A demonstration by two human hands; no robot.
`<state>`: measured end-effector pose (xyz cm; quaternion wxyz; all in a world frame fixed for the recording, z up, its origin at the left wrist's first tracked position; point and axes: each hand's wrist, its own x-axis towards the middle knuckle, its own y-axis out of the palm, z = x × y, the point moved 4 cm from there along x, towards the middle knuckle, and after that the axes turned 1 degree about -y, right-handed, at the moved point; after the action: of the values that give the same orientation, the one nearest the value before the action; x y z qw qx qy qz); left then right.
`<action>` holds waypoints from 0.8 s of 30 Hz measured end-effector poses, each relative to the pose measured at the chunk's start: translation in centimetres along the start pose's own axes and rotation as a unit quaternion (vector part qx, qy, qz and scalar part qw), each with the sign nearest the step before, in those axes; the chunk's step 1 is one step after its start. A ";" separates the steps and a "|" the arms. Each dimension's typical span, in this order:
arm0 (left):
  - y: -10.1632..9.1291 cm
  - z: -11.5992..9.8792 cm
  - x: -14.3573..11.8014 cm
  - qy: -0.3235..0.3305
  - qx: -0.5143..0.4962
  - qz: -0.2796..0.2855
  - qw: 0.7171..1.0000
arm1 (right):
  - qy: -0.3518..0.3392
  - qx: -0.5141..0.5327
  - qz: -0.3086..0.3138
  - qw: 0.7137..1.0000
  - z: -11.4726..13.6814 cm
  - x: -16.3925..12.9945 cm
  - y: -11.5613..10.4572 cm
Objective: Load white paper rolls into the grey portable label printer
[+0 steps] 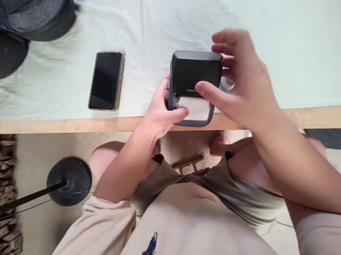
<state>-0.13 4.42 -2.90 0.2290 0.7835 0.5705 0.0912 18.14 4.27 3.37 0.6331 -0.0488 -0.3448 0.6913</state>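
A dark grey label printer (196, 71) sits over the front edge of the table, and a white label or paper (193, 108) shows at its near end. My left hand (162, 112) is closed around the printer's left side, its thumb across the near left corner by the white paper. Over the printer's right side is my right hand (242, 78), fingers apart and thumb over the lid's lettering. Whether that thumb presses on the lid, I cannot tell. Partly hidden behind the right hand is a small white round object (227, 84).
A phone (106, 81) with a dark screen lies left of the printer on the pale tablecloth (151, 16). An unzipped black bag (34, 3) is at the far left. The wooden table edge (67, 123) crosses in front of me. A round black stand base (69, 181) rests on the floor.
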 end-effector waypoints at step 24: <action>0.3 -0.5 0.6 -0.029 -0.068 -0.069 0.995 | -0.096 -0.232 -0.015 0.968 2.7 -1.1 -1.6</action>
<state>0.14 5.06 -2.35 0.3041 0.7274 0.6084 0.0907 18.32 2.10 5.90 0.5789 -0.1224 -0.5553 0.5844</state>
